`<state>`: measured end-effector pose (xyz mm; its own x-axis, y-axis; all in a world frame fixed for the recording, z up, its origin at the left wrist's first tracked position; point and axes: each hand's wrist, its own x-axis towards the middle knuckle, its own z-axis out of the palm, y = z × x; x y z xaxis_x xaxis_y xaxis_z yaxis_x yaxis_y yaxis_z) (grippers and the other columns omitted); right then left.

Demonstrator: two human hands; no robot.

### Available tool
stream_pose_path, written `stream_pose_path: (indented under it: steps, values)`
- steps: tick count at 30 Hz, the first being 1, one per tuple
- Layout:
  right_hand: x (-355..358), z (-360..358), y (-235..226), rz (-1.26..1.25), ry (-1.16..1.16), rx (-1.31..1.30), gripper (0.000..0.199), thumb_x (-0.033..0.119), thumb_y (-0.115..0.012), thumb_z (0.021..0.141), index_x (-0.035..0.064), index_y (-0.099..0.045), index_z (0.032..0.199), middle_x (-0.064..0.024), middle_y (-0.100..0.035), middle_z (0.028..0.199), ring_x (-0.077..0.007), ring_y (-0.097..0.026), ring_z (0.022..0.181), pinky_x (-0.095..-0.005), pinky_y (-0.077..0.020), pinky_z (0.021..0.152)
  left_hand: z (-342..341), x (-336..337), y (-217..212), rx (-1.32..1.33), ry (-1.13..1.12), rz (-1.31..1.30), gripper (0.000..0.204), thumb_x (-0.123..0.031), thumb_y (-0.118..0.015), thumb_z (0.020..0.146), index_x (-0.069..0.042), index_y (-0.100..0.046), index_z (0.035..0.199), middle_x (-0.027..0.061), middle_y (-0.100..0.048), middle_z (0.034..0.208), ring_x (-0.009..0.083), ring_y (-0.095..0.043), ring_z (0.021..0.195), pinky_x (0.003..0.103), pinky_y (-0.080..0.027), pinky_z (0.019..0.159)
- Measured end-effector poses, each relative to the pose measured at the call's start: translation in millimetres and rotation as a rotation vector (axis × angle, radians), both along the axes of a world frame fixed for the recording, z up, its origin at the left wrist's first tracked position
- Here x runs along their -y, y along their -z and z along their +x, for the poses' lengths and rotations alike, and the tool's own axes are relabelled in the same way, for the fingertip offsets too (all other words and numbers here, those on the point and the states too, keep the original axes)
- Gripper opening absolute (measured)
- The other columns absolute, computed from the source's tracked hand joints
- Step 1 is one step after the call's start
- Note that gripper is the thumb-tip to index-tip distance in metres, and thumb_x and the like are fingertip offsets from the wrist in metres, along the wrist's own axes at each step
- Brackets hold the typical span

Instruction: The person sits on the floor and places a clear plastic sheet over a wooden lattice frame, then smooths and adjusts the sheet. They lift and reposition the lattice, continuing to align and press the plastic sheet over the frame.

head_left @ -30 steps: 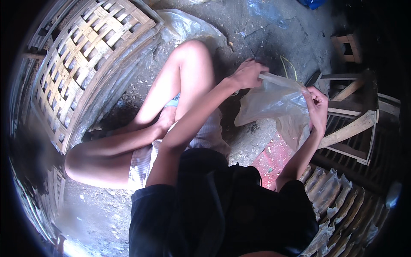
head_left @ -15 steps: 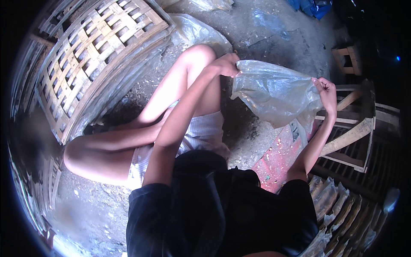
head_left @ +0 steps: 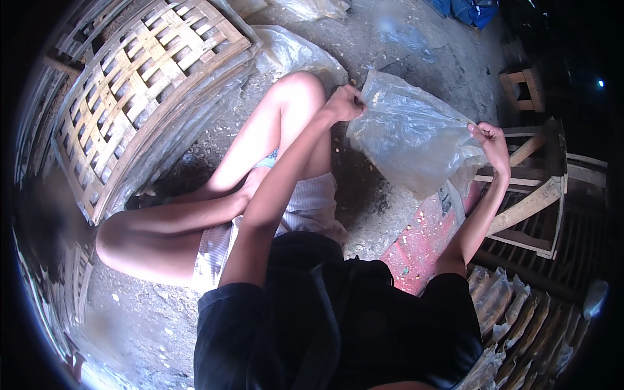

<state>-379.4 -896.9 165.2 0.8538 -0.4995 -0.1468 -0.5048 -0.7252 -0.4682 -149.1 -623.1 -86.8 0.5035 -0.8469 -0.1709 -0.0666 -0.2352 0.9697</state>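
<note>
A crumpled, see-through plastic sheet (head_left: 416, 133) hangs stretched between my hands, in front of my knees and over the floor. Whether it is a single layer or a flat bag, I cannot tell. My left hand (head_left: 344, 104) is closed at its left edge, fingers curled, beside my raised knee. At the right edge, my right hand (head_left: 492, 144) pinches the sheet between thumb and fingers. A corner of the plastic sticks up above my left hand.
Woven bamboo racks (head_left: 146, 84) are stacked on the left, with plastic between them. Wooden frames (head_left: 530, 195) stand at the right. Plastic-wrapped packs (head_left: 513, 318) fill the lower right. A red board (head_left: 419, 240) lies beside me. Loose plastic (head_left: 296, 49) and a blue bag (head_left: 474, 12) lie farther off.
The sheet's upper left corner has risen above my left hand, and the sheet now hangs more slanted. My right hand has dropped slightly. Both hands stay at the plastic.
</note>
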Motion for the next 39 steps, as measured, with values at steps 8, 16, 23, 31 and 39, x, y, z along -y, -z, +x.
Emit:
stream_pose_path:
  steps: [8,16,23,31,39]
  values:
    - [-21.1,-19.3,-18.6,0.158,0.024,-0.139,0.026,0.02,-0.074,0.099,0.0007,-0.07,0.082,0.0063,-0.059,0.067,-0.0005,-0.043,0.065,-0.0246,-0.0313,0.059,-27.7,16.4,-34.2,-0.4,0.021,-0.301,0.039,-0.027,-0.087,0.087,-0.009,-0.075,0.119,0.0052,-0.077,0.113,0.0169,-0.069,0.108,0.032,-0.052,0.099]
    - [-9.0,-30.6,-13.4,0.208,0.087,-0.036,0.025,0.022,-0.076,0.096,0.0019,-0.072,0.082,0.006,-0.061,0.069,-0.0015,-0.046,0.068,-0.0246,-0.0374,0.064,-59.9,44.8,11.2,-0.027,-0.133,-0.287,0.016,-0.019,-0.081,0.093,-0.005,-0.081,0.099,0.0075,-0.078,0.089,0.0118,-0.069,0.081,0.032,-0.056,0.076]
    - [7.7,-15.8,-30.6,0.15,0.119,-0.021,0.025,0.022,-0.079,0.095,0.0048,-0.071,0.078,0.0101,-0.05,0.065,-0.0009,-0.04,0.063,-0.0248,-0.0303,0.057,-45.4,59.8,71.3,-0.063,-0.252,-0.229,0.046,-0.015,-0.084,0.077,-0.009,-0.072,0.121,0.0141,-0.076,0.107,0.0228,-0.072,0.103,0.035,-0.057,0.092]
    - [-36.8,8.9,-0.3,0.285,-0.134,-0.167,0.033,0.027,-0.075,0.098,0.0001,-0.068,0.08,0.0069,-0.047,0.066,-0.004,-0.04,0.067,-0.029,-0.0347,0.059,-62.6,25.8,1.1,0.231,-0.062,-0.179,0.122,-0.033,-0.094,0.072,-0.005,-0.018,0.163,0.0224,-0.038,0.161,0.0384,-0.041,0.146,0.05,-0.031,0.125]
    - [-102.5,49.7,1.4,0.189,-0.546,-0.45,0.03,0.025,-0.074,0.093,-0.0022,-0.066,0.082,-0.0123,-0.052,0.06,-0.0151,-0.047,0.057,-0.0377,-0.0391,0.058,-63.6,20.5,6.5,0.653,-0.276,-0.318,0.093,-0.036,-0.091,0.073,-0.007,-0.046,0.149,0.0226,-0.038,0.16,0.0364,-0.027,0.154,0.054,-0.024,0.125]
